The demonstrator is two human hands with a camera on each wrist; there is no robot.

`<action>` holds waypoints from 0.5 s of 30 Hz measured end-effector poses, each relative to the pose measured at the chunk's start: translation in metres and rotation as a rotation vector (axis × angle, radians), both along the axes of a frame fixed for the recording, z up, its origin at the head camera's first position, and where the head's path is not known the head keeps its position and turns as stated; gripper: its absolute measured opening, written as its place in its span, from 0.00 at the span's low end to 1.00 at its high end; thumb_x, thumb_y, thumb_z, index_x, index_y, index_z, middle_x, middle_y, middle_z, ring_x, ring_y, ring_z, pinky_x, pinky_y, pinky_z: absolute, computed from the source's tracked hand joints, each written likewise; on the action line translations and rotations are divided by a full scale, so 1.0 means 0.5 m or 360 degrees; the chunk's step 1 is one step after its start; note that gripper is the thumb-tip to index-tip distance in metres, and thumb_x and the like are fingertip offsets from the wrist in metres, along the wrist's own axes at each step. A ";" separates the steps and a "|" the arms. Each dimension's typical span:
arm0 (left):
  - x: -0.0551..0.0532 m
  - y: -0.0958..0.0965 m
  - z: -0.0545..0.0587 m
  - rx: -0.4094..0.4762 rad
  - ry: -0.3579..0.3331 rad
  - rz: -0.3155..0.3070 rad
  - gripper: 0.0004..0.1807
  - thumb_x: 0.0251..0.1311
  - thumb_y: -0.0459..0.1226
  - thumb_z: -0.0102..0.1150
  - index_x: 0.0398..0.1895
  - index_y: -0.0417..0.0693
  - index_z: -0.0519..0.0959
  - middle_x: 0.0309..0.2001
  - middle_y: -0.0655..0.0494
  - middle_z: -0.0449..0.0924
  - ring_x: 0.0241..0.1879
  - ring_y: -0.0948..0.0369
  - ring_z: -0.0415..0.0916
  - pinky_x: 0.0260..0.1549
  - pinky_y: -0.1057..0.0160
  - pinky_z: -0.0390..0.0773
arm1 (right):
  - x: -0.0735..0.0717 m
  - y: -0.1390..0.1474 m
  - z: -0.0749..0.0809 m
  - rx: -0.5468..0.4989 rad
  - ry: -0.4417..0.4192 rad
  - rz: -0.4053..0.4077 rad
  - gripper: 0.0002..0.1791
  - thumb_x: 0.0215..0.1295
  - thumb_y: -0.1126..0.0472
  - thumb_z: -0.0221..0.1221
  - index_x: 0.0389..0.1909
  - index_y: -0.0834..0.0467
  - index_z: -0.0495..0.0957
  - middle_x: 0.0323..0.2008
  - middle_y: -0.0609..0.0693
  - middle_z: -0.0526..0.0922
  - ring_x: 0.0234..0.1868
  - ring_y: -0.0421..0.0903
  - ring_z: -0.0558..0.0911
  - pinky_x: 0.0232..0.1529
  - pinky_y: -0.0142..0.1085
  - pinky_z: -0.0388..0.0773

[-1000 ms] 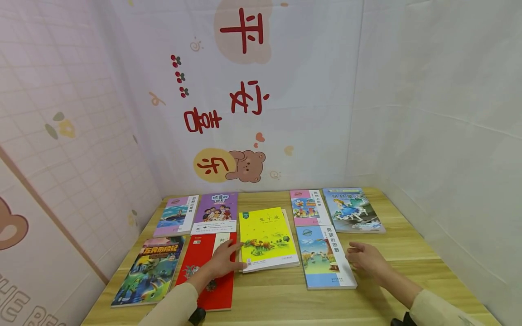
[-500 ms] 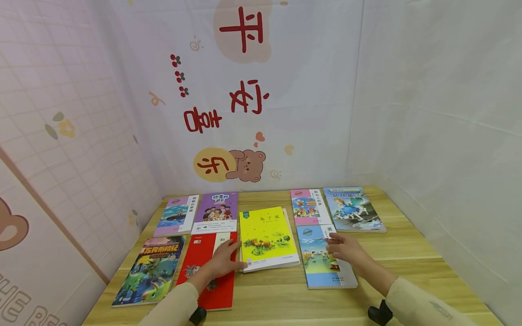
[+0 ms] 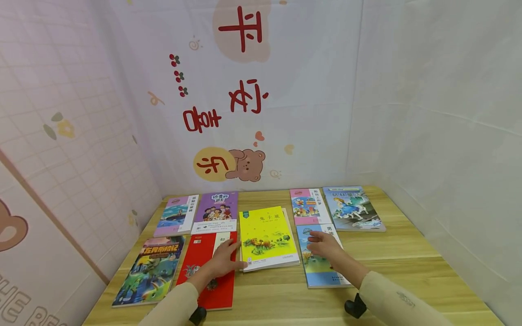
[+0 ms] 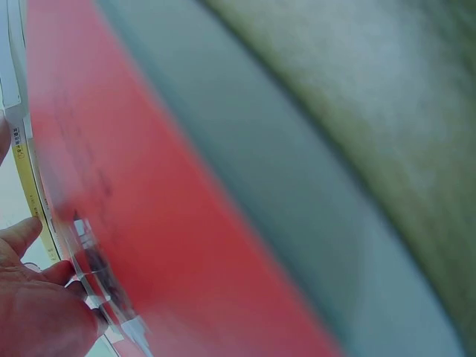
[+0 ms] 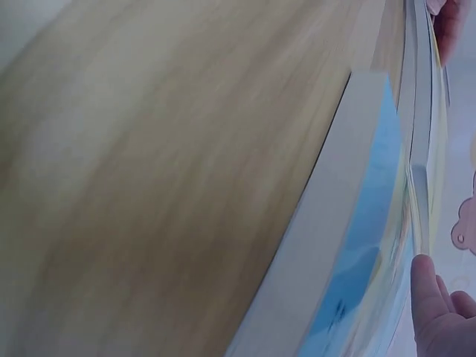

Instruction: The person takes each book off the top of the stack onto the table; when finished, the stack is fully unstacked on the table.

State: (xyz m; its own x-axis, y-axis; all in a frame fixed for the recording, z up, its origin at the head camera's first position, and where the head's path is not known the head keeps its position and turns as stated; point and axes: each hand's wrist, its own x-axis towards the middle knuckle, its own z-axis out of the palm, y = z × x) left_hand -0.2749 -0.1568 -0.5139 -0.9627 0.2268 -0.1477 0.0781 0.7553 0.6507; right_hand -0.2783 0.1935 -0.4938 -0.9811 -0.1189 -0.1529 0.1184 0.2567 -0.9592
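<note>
My left hand (image 3: 222, 261) reaches over a red book (image 3: 222, 294), its fingers spread at the left edge of a yellow book (image 3: 267, 235). That yellow book lies slightly askew on top of another book, whose pale edge (image 3: 290, 222) peeks out at the right. Above a light-blue book (image 3: 324, 279) is my right hand (image 3: 329, 252), fingers pointing left toward the yellow one and covering part of the cover. The left wrist view has the red book (image 4: 149, 193) close up, with the left hand (image 4: 44, 309) beyond. In the right wrist view the thumb and fingers (image 5: 424, 286) are apart and grip nothing.
At the back left lie a pink-and-white book (image 3: 175, 216) and a purple one (image 3: 216, 210). A dinosaur-covered book (image 3: 151, 269) is at the front left. Back right holds a pink book (image 3: 307, 208) and a blue-grey one (image 3: 352, 208). Cloth walls (image 3: 310, 90) enclose the wooden table (image 3: 408, 276).
My right hand has moved left, from beside the light-blue book's right edge to over its cover. The left hand has stayed by the yellow book, and the books lie as before.
</note>
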 end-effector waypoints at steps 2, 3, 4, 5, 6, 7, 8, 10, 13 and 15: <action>0.000 -0.002 0.000 0.0001 0.0001 -0.0005 0.47 0.53 0.51 0.72 0.75 0.49 0.64 0.74 0.39 0.52 0.71 0.37 0.47 0.63 0.33 0.60 | -0.003 -0.015 -0.001 0.0012 -0.0002 -0.0009 0.32 0.66 0.72 0.58 0.69 0.73 0.61 0.62 0.71 0.70 0.59 0.65 0.76 0.53 0.49 0.79; 0.000 -0.002 0.000 0.0005 -0.0001 -0.0006 0.47 0.53 0.51 0.72 0.75 0.49 0.63 0.74 0.39 0.52 0.71 0.37 0.47 0.63 0.33 0.59 | -0.004 -0.022 -0.001 0.0019 -0.0002 -0.0011 0.31 0.66 0.72 0.58 0.69 0.73 0.61 0.62 0.71 0.71 0.58 0.64 0.76 0.52 0.49 0.79; 0.000 -0.003 0.000 0.0007 -0.0001 -0.0009 0.47 0.53 0.51 0.72 0.75 0.49 0.63 0.74 0.39 0.51 0.71 0.37 0.47 0.63 0.33 0.59 | -0.005 -0.029 -0.002 0.0020 -0.0005 -0.0010 0.31 0.66 0.72 0.58 0.69 0.74 0.61 0.62 0.71 0.71 0.58 0.64 0.76 0.52 0.49 0.79; 0.000 -0.003 0.000 0.0010 -0.0001 -0.0010 0.47 0.53 0.51 0.72 0.75 0.49 0.63 0.74 0.39 0.51 0.71 0.37 0.47 0.63 0.33 0.59 | -0.007 -0.034 -0.004 0.0024 -0.0012 -0.0021 0.31 0.66 0.72 0.59 0.69 0.73 0.62 0.61 0.71 0.72 0.57 0.64 0.76 0.51 0.49 0.80; 0.001 -0.003 0.000 0.0015 -0.0002 -0.0012 0.47 0.53 0.51 0.72 0.75 0.49 0.63 0.74 0.39 0.51 0.72 0.37 0.47 0.63 0.33 0.59 | -0.008 -0.040 -0.006 0.0019 -0.0016 -0.0024 0.32 0.66 0.72 0.59 0.69 0.73 0.62 0.61 0.70 0.72 0.57 0.64 0.76 0.51 0.49 0.80; 0.001 -0.003 0.001 0.0018 -0.0003 -0.0014 0.47 0.53 0.51 0.72 0.75 0.49 0.63 0.74 0.39 0.51 0.72 0.37 0.47 0.64 0.33 0.59 | -0.009 -0.044 -0.008 0.0019 -0.0016 -0.0025 0.32 0.65 0.72 0.59 0.69 0.73 0.62 0.60 0.70 0.72 0.57 0.64 0.77 0.50 0.48 0.80; 0.002 -0.003 0.001 0.0021 -0.0004 -0.0016 0.47 0.54 0.51 0.72 0.75 0.49 0.63 0.75 0.39 0.51 0.72 0.37 0.47 0.64 0.33 0.59 | -0.010 -0.049 -0.009 0.0021 -0.0017 -0.0026 0.32 0.65 0.72 0.59 0.69 0.73 0.62 0.60 0.70 0.73 0.56 0.63 0.77 0.50 0.48 0.81; 0.003 -0.003 0.002 0.0027 -0.0007 -0.0018 0.47 0.54 0.51 0.72 0.75 0.49 0.63 0.75 0.39 0.51 0.72 0.37 0.47 0.64 0.33 0.58 | -0.013 -0.056 -0.011 0.0027 -0.0016 -0.0023 0.33 0.65 0.72 0.60 0.70 0.72 0.61 0.60 0.70 0.73 0.55 0.62 0.78 0.49 0.47 0.81; 0.004 -0.002 0.003 0.0033 -0.0011 -0.0016 0.46 0.54 0.51 0.71 0.75 0.49 0.63 0.75 0.39 0.51 0.72 0.37 0.46 0.64 0.33 0.58 | -0.016 -0.066 -0.013 0.0025 -0.0018 -0.0026 0.34 0.65 0.71 0.60 0.71 0.71 0.61 0.61 0.70 0.73 0.54 0.60 0.80 0.49 0.46 0.81; 0.004 -0.002 0.004 0.0033 -0.0013 -0.0012 0.46 0.54 0.51 0.72 0.75 0.49 0.63 0.75 0.39 0.51 0.72 0.37 0.47 0.64 0.33 0.58 | -0.019 -0.070 -0.014 0.0036 -0.0019 -0.0029 0.34 0.66 0.70 0.61 0.71 0.70 0.61 0.60 0.69 0.73 0.54 0.60 0.80 0.49 0.45 0.81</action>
State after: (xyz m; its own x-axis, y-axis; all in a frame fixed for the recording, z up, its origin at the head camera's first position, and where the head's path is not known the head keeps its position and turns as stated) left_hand -0.2727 -0.1578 -0.5117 -0.9597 0.2373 -0.1506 0.0785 0.7409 0.6671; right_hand -0.2876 0.1583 -0.5007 -0.9811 -0.0976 -0.1671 0.1346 0.2761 -0.9516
